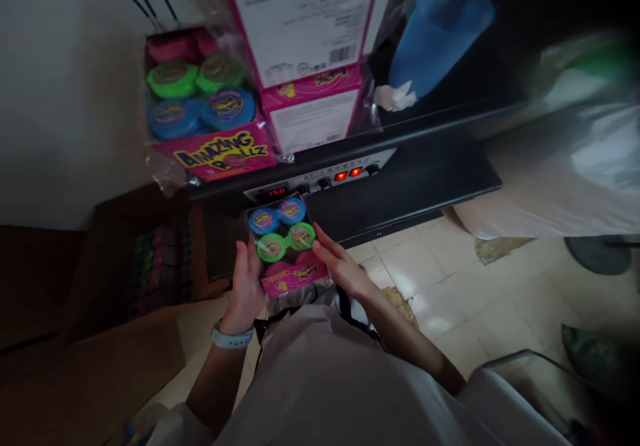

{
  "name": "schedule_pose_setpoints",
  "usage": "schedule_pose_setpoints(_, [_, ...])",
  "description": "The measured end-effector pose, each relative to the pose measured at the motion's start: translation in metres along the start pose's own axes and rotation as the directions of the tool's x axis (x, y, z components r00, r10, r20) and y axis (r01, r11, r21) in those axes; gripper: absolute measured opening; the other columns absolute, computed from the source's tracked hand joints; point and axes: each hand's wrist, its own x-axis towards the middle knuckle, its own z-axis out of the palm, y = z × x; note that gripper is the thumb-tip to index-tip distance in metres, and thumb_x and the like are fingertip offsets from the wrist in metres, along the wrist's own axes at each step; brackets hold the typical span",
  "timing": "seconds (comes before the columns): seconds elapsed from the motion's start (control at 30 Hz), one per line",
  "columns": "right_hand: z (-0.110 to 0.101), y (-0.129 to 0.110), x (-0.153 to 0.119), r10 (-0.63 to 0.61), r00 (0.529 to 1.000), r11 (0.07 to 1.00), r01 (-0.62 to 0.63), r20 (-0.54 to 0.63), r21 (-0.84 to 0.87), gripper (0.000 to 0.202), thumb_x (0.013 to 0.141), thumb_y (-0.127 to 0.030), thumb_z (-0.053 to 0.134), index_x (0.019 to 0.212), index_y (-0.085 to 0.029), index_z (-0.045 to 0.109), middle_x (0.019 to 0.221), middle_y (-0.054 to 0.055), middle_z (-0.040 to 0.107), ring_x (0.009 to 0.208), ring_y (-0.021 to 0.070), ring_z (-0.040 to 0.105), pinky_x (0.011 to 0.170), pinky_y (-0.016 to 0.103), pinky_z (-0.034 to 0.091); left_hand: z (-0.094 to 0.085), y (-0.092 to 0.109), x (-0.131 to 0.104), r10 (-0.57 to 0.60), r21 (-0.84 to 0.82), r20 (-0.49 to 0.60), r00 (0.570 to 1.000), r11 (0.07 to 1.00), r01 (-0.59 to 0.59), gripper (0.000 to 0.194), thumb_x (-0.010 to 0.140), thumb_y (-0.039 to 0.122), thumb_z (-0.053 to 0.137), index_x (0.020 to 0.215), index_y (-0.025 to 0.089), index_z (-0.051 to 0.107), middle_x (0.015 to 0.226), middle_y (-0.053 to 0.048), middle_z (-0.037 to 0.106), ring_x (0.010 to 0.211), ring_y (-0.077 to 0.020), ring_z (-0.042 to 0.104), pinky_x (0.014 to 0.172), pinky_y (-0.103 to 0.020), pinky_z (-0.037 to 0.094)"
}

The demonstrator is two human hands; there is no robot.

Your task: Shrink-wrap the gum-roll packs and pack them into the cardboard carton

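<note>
Between my two hands is a pink display box of gum rolls (294, 281), with blue and green round cases in its open front. My left hand (247, 286) grips its left side, fingers pointing up, a pale watch band on the wrist. On the opposite side my right hand (336, 259) presses its fingers against the edge. The box is held in front of my body, just before a black machine (420, 186). On the machine's top stands a similar wrapped box (220, 146), beside stacked boxes (310, 26) showing white printed panels.
A control panel (320, 181) with lit red switches runs along the machine's front. A blue cup (440, 33) stands at its right, with crumpled white tissue (396, 97). An open carton (125, 339) holding several packs is at lower left. Another person's light clothing (560, 173) is at right.
</note>
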Motion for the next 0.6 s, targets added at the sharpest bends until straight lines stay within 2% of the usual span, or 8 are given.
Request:
schedule_pose_setpoints(0.07, [-0.006,-0.004,-0.008,-0.002,0.999,1.0,0.002,0.036,-0.013,0.091,0.08,-0.067,0.061,0.152,-0.021,0.031,0.157,0.003,0.028,0.147,0.0224,0.023,0.124,0.04,0.012,0.009,-0.004,-0.008,-0.006,0.028,-0.006,1.0,1.0,0.006,0.064,0.088,0.069,0.043,0.14,0.03,0.049,0.142,-0.001,0.054,0.138,-0.0268,0.043,0.113,-0.045,0.039])
schedule_pose_setpoints(0.17, [-0.025,-0.011,-0.022,-0.009,0.997,1.0,0.01,0.071,-0.025,0.093,0.082,-0.06,0.061,0.154,-0.015,0.023,0.156,0.006,0.031,0.145,0.0246,0.028,0.123,0.042,0.018,0.025,-0.018,-0.023,-0.024,0.068,-0.051,0.998,0.997,0.027,0.068,0.086,0.07,0.046,0.141,0.03,0.047,0.143,-0.001,0.053,0.139,-0.026,0.042,0.115,-0.043,0.038])
schedule_pose_setpoints(0.3, [-0.069,-0.016,-0.055,0.033,0.998,0.999,-0.035,0.061,0.024,0.095,0.082,-0.054,0.064,0.156,-0.016,0.018,0.154,0.007,0.036,0.144,0.0289,0.03,0.121,0.049,0.019,0.063,-0.045,-0.044,-0.078,0.123,-0.097,0.992,0.988,0.09,0.071,0.087,0.072,0.041,0.144,0.029,0.045,0.143,-0.002,0.053,0.139,-0.0256,0.042,0.116,-0.044,0.036])
schedule_pose_setpoints(0.43, [-0.132,-0.021,-0.098,0.007,1.0,0.989,-0.003,-0.029,0.151,0.093,0.083,-0.051,0.066,0.156,-0.021,0.017,0.154,0.003,0.036,0.144,0.026,0.031,0.121,0.045,0.022,0.125,-0.081,-0.05,-0.142,0.173,-0.025,0.989,0.974,0.145,0.073,0.086,0.073,0.041,0.143,0.028,0.047,0.147,-0.002,0.049,0.142,-0.0255,0.038,0.117,-0.043,0.035])
schedule_pose_setpoints(0.53, [-0.185,-0.022,-0.129,-0.046,0.983,0.987,0.072,-0.178,0.142,0.088,0.084,-0.05,0.066,0.155,-0.024,0.021,0.155,0.002,0.035,0.143,0.0251,0.032,0.122,0.045,0.022,0.181,-0.115,-0.042,-0.156,0.244,0.1,0.983,0.961,0.128,0.072,0.086,0.072,0.044,0.142,0.027,0.048,0.148,-0.002,0.048,0.143,-0.0253,0.035,0.118,-0.043,0.033])
schedule_pose_setpoints(0.6, [-0.221,-0.021,-0.148,-0.096,0.951,0.983,0.137,-0.294,0.12,0.086,0.084,-0.05,0.066,0.155,-0.024,0.024,0.156,0.002,0.032,0.145,0.0244,0.029,0.122,0.045,0.02,0.222,-0.141,-0.035,-0.167,0.3,0.205,0.964,0.949,0.101,0.07,0.087,0.069,0.045,0.142,0.025,0.049,0.149,-0.002,0.047,0.145,-0.0244,0.032,0.119,-0.042,0.031])
